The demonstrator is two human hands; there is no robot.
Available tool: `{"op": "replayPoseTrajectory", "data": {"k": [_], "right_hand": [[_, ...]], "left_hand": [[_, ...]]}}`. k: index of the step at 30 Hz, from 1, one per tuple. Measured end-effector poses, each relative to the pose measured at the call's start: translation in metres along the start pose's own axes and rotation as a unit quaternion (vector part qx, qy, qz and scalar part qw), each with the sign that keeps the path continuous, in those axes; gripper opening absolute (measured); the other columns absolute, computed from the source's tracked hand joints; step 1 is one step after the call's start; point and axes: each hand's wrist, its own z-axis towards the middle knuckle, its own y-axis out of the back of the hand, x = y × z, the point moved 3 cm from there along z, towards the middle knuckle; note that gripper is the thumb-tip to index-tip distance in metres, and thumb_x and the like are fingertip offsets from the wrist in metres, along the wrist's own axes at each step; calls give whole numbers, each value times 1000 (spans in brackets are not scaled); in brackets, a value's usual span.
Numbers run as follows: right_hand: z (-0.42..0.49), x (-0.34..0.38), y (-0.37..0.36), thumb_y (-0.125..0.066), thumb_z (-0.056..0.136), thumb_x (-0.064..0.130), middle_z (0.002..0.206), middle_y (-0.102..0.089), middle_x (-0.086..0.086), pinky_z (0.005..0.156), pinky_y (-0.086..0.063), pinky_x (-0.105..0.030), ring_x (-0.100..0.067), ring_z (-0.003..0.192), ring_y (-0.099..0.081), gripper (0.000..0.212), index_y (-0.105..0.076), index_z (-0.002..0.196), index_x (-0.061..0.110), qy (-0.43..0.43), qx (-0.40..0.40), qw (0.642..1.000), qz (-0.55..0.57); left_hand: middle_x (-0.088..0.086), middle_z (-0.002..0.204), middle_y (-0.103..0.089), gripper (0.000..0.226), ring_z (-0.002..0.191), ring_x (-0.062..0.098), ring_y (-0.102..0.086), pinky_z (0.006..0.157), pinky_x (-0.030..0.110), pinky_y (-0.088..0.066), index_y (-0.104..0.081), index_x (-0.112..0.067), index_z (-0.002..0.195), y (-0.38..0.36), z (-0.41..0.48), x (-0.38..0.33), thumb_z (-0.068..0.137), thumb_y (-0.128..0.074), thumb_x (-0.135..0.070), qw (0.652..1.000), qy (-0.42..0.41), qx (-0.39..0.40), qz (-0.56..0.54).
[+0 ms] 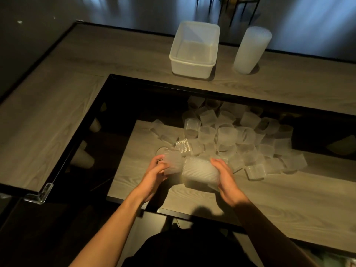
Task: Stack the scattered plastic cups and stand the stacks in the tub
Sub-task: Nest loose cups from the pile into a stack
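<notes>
A heap of several translucent ribbed plastic cups [227, 135] lies scattered on the lower wooden shelf. My left hand [154, 175] grips a single cup [172, 163] lying sideways. My right hand [225, 176] holds a short stack of cups [200, 173], also on its side. The single cup's end meets the stack's end between my hands. A white rectangular tub [194, 63] stands on the far table top with nothing in it. A tall stack of cups [251, 49] stands upright to the right of the tub, outside it.
A black frame [173, 86] edges the sunken glass area around the shelf. A clear corner guard [39, 193] sits at the near left. Dark chair legs [240, 8] stand beyond the table. Cup reflections [82, 157] show in the glass on the left.
</notes>
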Motion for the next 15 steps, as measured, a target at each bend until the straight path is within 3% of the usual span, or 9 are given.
{"op": "replayPoseTrajectory", "data": {"k": [4,6,10,13,15], "right_hand": [[-5,9,-3,-57,97,36,117,-62,-11,98,-46,-57,-35,111,-56,24,-66,106,16,23,-1,1000,-12],[-7,12,0,-57,97,35,115,-61,-10,89,-48,-51,-33,108,-55,23,-65,106,15,36,-7,999,-7],[-8,10,8,-58,97,30,115,-61,-12,81,-46,-41,-29,104,-56,21,-66,102,12,61,-6,998,7],[-9,8,5,-56,98,22,98,-62,-1,73,-47,-25,-16,92,-57,15,-64,101,9,79,-1,997,4],[-7,5,7,-57,98,18,94,-61,2,68,-47,-17,-12,87,-56,15,-63,104,6,90,-5,996,6]], "left_hand": [[1,126,-57,78,112,14,-60,91,26,-50,-38,-16,137,-19,1,-12,68,-71,-31,994,-31,49,89],[1,129,-54,87,116,18,-57,90,26,-49,-36,-17,137,-25,1,-14,61,-71,-41,992,-40,71,101],[4,138,-51,88,130,21,-52,104,30,-46,-31,-19,143,-38,7,-11,68,-67,-48,982,-11,117,146],[4,139,-49,109,137,29,-46,113,42,-39,-25,-15,153,-57,17,2,72,-60,-80,983,9,77,165],[-4,151,-38,109,142,16,-35,120,40,-27,-14,-31,158,-68,13,12,73,-38,-94,978,33,95,182]]}}
